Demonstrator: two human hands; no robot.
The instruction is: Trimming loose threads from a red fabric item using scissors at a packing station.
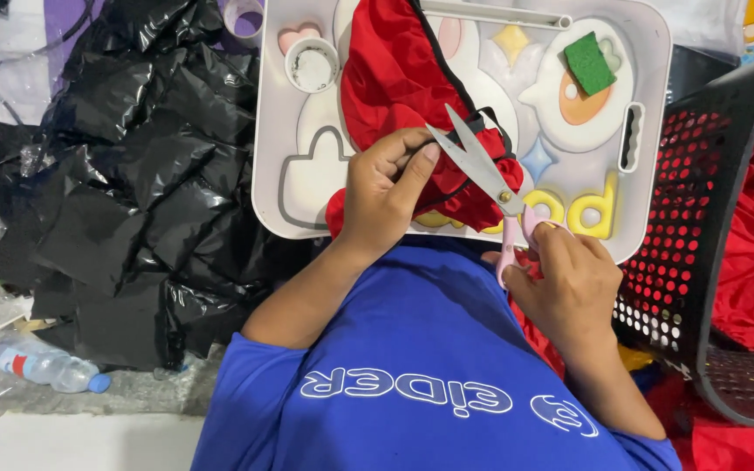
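1. The red cloth [394, 78] lies on a white tray [272, 157] on the person's lap. It has a thin black edge. Its long way runs from the top of the tray down toward the person, and its bunched lower end sits near the tray's front rim.
2. The scissors [479, 166] are open, and their blades sit at the black edge of the cloth. Their long way runs on a slant. The tips point up and to the left, away from the person, and the pink handles point down toward the person.
3. The right hand [569, 288] is closed around the pink handles.
4. The left hand [386, 192] is curled shut on the red cloth. Its thumb presses the cloth flat right beside the blades.
5. I think the cutting is in the middle. The blades are at the cloth, but I cannot tell how much is already cut or how much is left.
6. A green sponge [589, 63] and a small white cup [311, 64] sit on the tray too.
7. A black basket [700, 227] with more red cloth stands to the right. Black plastic bags [133, 174] lie to the left, with a water bottle [45, 366] near them.
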